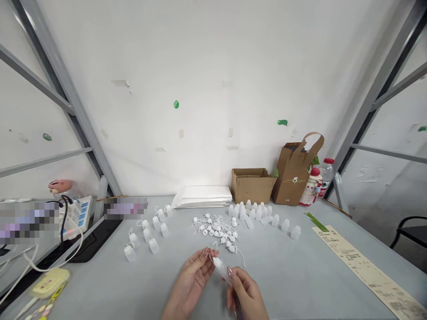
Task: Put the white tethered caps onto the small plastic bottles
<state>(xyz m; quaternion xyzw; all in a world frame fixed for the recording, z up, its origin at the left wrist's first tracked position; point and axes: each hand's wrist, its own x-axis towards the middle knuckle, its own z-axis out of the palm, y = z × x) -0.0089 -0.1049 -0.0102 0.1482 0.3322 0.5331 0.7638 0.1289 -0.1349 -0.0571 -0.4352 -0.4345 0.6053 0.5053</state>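
Observation:
Between my hands, in the head view, is a small translucent plastic bottle [223, 270], tilted, with its white neck end toward my left hand. My right hand [245, 289] grips the bottle's body between thumb and fingers. At the neck end, my left hand [196, 271] pinches a thin white cap cord, part of which loops up past the fingertips. Just beyond lies a heap of white caps with cords [216, 229]. Bottles without caps [258, 214] stand behind it to the right, a few lying down. Capped bottles [147, 233] stand in rows at the left.
At the back are a stack of white packets [202, 197], a cardboard box [253, 186], a brown paper bag [290, 175] and drink bottles [312, 186]. A long printed paper strip [363, 266] lies right. Left are a power strip [85, 213], cables and a black mat [96, 240].

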